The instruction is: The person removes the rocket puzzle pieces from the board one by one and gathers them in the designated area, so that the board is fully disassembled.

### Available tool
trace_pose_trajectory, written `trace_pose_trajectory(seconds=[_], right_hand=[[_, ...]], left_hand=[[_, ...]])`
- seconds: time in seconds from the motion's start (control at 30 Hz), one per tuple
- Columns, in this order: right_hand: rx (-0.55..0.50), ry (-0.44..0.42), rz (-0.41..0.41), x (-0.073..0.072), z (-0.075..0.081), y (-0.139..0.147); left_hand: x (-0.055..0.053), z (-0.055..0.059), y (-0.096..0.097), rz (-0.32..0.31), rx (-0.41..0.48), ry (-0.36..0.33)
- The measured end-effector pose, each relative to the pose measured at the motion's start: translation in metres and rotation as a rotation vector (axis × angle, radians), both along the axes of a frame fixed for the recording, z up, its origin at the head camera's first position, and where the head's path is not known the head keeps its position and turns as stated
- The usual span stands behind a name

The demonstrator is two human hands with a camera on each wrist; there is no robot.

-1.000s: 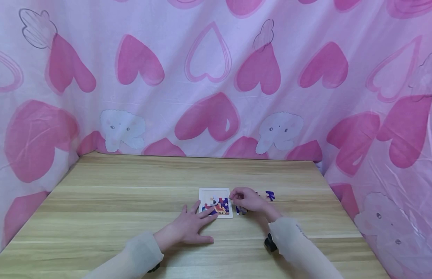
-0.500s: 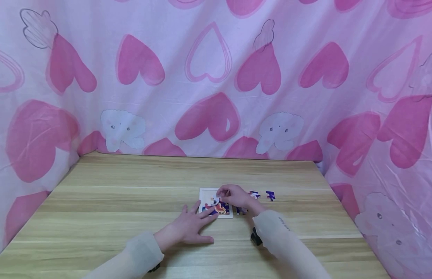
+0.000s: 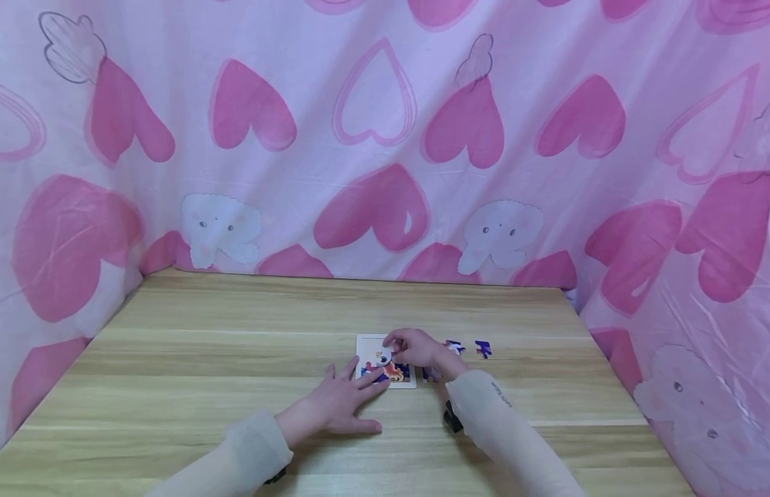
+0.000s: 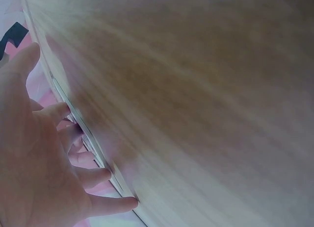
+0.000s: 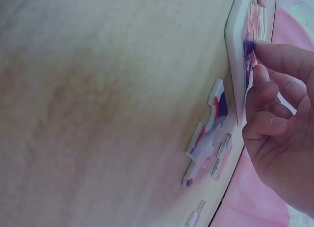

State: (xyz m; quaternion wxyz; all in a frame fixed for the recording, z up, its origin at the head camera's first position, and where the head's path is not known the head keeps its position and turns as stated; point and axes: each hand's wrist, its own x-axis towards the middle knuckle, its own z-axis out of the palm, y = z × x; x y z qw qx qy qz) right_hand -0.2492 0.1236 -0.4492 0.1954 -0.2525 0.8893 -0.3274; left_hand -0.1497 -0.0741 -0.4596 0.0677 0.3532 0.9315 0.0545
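Note:
A small white-rimmed jigsaw tray [image 3: 368, 344], partly filled with a colourful picture, lies flat on the table. My left hand [image 3: 338, 404] rests with spread fingers over its lower left edge; the left wrist view shows the fingertips along that edge. Over the upper part of the tray, my right hand [image 3: 416, 347] pinches a jigsaw piece [image 3: 383, 356], mostly pale, between thumb and fingertips. Those fingers hide part of the piece and picture. In the right wrist view the thumb [image 5: 282, 58] reaches the tray's surface, with the other fingers curled.
Right of the tray lie loose jigsaw pieces: one by the tray's edge [image 3: 431, 375], one behind the right wrist [image 3: 454, 347] and a purple one [image 3: 483, 348] farthest right. A pink heart-patterned curtain [image 3: 372, 207] encloses the wooden table [image 3: 236, 324] at back and sides.
My right hand has moved left from beside the tray's right edge to over its upper part, shifting only slightly in the last half second. The left hand has stayed in place.

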Motion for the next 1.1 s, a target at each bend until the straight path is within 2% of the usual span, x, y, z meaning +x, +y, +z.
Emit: trace_pose_trajectory(seconds=[0.47,0.7,0.93,1.1], right_hand=[[0.015,-0.028,0.018,-0.0033,0.0022,-0.0038],[0.013,-0.026,0.000,-0.0032,0.0016,-0.0046],[-0.077,-0.059,-0.025,-0.0019,0.0016,-0.0038],[-0.130,-0.018,-0.015,-0.0019,-0.0008,-0.0026]], left_hand=[[-0.0003,0.0027,0.0005,-0.001,-0.001,-0.012],[-0.0004,0.0015,0.0005,0.006,-0.009,-0.021],[-0.0006,0.0008,0.0010,0.007,-0.008,-0.017],[-0.0008,0.0003,0.0013,0.005,-0.006,-0.017]])
